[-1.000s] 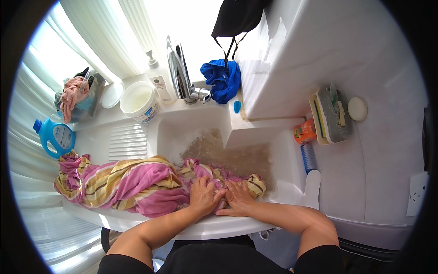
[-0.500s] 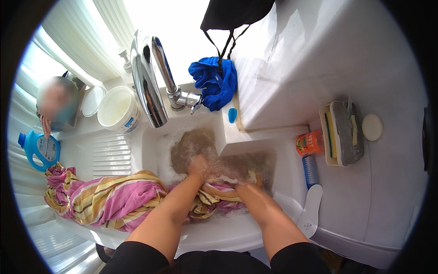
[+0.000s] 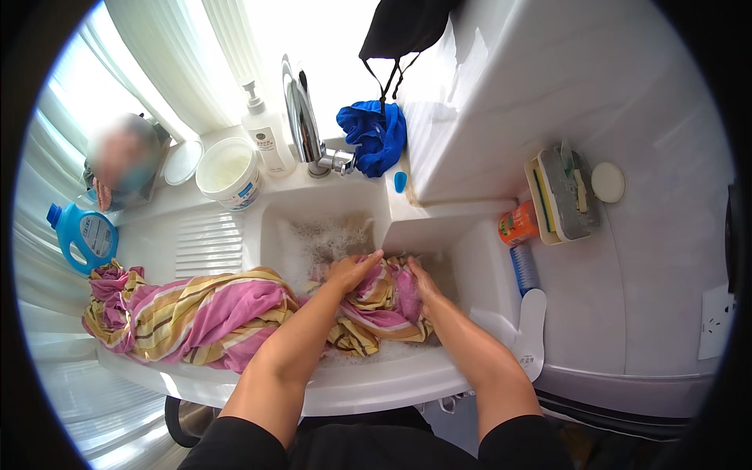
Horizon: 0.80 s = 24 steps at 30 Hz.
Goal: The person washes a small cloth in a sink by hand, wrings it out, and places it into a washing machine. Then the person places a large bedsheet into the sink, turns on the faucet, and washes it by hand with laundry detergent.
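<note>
A large wet cloth with pink, yellow and white stripes point(image 3: 215, 317) lies over the left side of the white sink point(image 3: 486, 258). Its other end is bunched up in the basin's murky, foamy water point(image 3: 313, 235). My left hand point(image 3: 354, 272) grips that bunch from the left, fingers pointing to the right. On the opposite side, my right hand point(image 3: 423, 283) holds the same bundle, its fingers partly hidden by the folds. The gathered part is raised between both hands at the water's surface.
Behind the basin stand a chrome faucet point(image 3: 301, 117), a pump bottle point(image 3: 269, 137) and a white bucket point(image 3: 228, 172). A blue detergent jug point(image 3: 86, 235) is at left. A blue cloth point(image 3: 374, 141) lies by the faucet; a blue brush point(image 3: 525, 269) and orange container point(image 3: 518, 224) are right.
My hands have come up out of the water, lifting the bunched cloth between them. My right hand has moved up beside the bundle. The view has shifted slightly.
</note>
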Tool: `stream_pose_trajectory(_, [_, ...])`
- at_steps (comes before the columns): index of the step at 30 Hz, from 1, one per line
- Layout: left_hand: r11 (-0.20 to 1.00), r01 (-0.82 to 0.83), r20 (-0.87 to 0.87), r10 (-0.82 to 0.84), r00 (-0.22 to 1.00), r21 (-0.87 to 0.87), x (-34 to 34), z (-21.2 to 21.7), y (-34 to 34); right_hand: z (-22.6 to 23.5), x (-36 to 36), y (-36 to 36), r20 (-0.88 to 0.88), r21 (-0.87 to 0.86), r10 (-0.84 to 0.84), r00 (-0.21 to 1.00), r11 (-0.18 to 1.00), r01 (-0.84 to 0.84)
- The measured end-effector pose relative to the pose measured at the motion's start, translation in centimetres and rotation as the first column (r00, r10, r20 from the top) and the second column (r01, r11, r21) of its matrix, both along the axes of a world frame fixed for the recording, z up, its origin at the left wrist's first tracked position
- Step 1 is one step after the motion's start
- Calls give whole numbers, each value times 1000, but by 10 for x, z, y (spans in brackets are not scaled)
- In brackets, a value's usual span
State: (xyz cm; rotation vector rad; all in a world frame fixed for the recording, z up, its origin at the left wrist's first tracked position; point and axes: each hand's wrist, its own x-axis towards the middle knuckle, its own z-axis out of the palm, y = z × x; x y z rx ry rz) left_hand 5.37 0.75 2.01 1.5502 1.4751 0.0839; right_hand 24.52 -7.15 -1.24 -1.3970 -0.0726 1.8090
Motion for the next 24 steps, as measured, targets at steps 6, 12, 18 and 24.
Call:
stream_pose_trajectory(6, [989,4,228,-37,973,145,-49,58,-62,104,-31,-48,774,145,463,432,535,-832])
stream_pose_trajectory(12, [701,59,9,-92,996,710,-45,49,-146,106,-61,-91,832,-352,498,-243,136,-926])
stream_pose_trajectory(18, [735,97,-31,-103,994,671,-13,-8,-83,44,-53,-61,913,-277,393,-113,391,-878])
stream_pose_trajectory(24, [951,31,-163,21,986,309,13,-34,-36,-31,-21,-36,856,15,388,342,644,-765])
